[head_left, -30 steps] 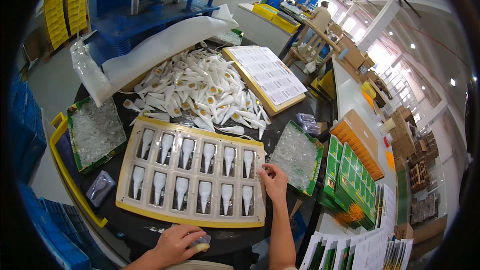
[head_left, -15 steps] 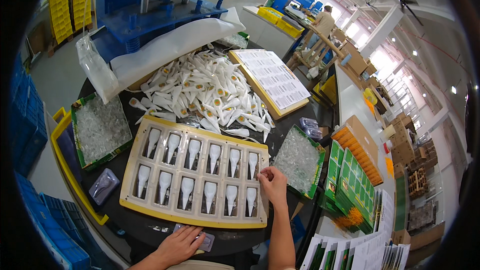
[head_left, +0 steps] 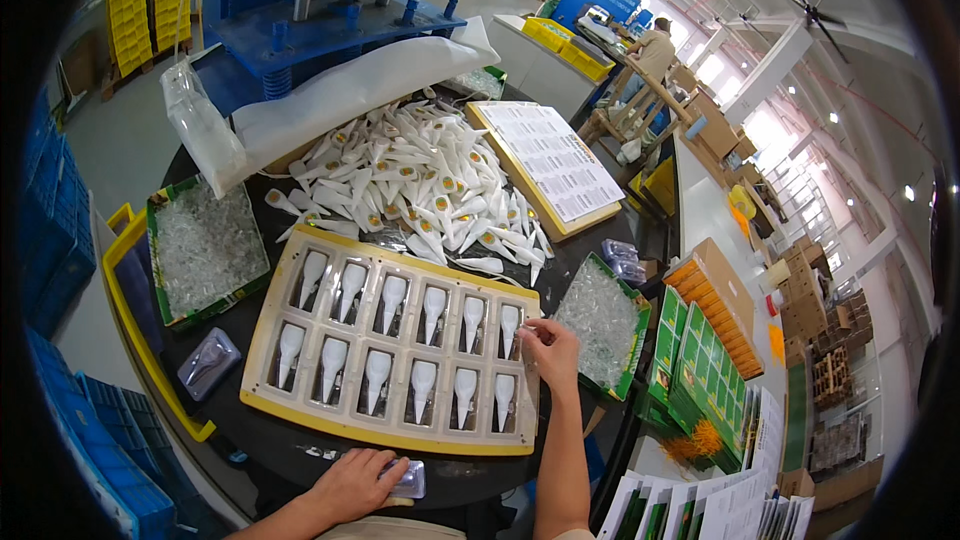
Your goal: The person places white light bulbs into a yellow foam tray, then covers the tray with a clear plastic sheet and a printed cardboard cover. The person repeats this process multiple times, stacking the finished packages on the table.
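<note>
A pale tray (head_left: 390, 340) with a yellow border lies in front of me. Its two rows of pockets each hold clear plastic and a white tapered piece (head_left: 435, 312), narrow end toward me. At the tray's right edge, beside the far-row end pocket, my right hand (head_left: 551, 348) is closed in a pinch. Whatever sits between its fingertips is too small to make out. My left hand (head_left: 352, 487) lies with fingers stretched at the table's near edge, its fingertips by a clear plastic blister shell (head_left: 408, 480).
Behind the tray is a heap of white tapered pieces (head_left: 420, 175) with round coloured marks. Green-edged boxes of small clear parts stand left (head_left: 208, 250) and right (head_left: 603, 325). A blue press (head_left: 300, 40) rises at the back. Green cards (head_left: 705, 380) stand at right.
My right hand has shifted slightly away from me along the tray's right edge. My left hand has slid a little left, showing more of the blister shell. The view has tilted slightly.
</note>
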Motion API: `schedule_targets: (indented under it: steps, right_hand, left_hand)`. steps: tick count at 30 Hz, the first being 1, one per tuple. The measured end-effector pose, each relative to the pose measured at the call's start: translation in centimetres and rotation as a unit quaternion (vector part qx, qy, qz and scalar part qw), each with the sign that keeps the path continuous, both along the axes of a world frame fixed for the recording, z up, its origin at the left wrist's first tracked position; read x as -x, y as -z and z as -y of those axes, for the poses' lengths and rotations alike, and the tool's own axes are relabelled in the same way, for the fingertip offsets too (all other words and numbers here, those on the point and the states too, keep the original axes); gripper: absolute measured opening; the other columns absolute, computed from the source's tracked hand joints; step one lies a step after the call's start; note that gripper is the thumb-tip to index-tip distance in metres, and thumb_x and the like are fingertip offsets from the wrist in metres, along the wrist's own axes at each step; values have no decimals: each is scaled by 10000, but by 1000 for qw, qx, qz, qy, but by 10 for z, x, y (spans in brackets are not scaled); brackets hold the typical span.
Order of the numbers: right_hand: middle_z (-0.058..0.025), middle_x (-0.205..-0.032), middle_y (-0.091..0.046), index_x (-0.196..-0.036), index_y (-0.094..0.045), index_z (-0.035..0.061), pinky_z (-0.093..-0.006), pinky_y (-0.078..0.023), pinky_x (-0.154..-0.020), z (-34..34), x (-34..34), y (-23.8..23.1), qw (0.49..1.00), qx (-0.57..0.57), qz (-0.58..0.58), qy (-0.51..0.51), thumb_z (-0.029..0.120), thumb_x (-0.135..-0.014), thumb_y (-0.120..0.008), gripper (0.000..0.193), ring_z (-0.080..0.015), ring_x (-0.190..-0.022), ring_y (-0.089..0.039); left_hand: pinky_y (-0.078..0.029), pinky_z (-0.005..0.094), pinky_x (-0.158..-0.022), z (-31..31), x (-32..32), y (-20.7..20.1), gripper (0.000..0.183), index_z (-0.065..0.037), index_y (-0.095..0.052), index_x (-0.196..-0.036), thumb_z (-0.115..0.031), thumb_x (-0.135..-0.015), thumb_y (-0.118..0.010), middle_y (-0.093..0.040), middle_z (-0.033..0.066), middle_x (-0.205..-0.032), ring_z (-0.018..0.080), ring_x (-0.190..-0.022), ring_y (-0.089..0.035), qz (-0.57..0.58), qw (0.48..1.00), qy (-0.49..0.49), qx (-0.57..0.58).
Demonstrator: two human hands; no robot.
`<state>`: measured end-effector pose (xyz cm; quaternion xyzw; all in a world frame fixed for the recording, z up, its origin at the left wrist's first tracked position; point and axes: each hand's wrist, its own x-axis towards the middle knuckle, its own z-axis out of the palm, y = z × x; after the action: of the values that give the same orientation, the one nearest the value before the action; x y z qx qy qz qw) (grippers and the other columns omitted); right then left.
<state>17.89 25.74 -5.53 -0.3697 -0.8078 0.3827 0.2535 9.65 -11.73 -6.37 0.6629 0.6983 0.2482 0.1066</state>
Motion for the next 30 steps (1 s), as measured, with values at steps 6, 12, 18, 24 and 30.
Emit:
schedule_targets:
  steps: [6,12,18,24,30]
  right_hand:
    - [-48,-792,-689,-991,-737,-11,-267,-492,-631,-49,-43,4,992,-32,-40,115,121,-921,-691,157,-113,-682,-612]
    - [-183,-1227,-629,-1123,-684,14,-435,-482,-929,-59,-51,-11,925,-353,94,103,28,-886,-621,246,-354,-1106,-593]
    - [-179,-1253,-613,-1138,-688,20,-479,-438,-1012,27,-11,-10,938,-333,87,-32,-59,-814,-604,343,-397,-1174,-551]
    - [-169,-1173,-637,-1094,-706,12,-461,-450,-983,52,-24,-5,940,-327,91,-32,-74,-810,-605,313,-388,-1114,-569]
    - [-159,-1052,-677,-1024,-720,6,-438,-483,-897,36,-50,-18,954,-292,41,43,-31,-837,-641,206,-367,-1021,-610]
  left_hand:
    - [-489,374,-970,11,-7,-10,539,-12,-523,-1319,-252,-898,-759,-614,176,-1215,288,-1132,-625,520,845,-126,24]
    - [-509,416,-997,16,-18,10,619,5,-415,-1409,-265,-939,-712,-600,208,-1237,298,-1128,-636,897,441,-26,-2]
    - [-520,388,-986,-1,-13,-10,626,-7,-419,-1412,-164,-901,-744,-620,184,-1219,268,-1097,-650,812,580,-16,62]
    - [-489,379,-1024,5,-17,-4,633,-33,-418,-1425,-96,-890,-750,-636,158,-1209,242,-1121,-644,789,607,-23,89]
    - [-457,344,-1035,2,-17,-17,650,-34,-427,-1433,-172,-897,-770,-634,126,-1212,193,-1129,-621,780,617,-11,100]
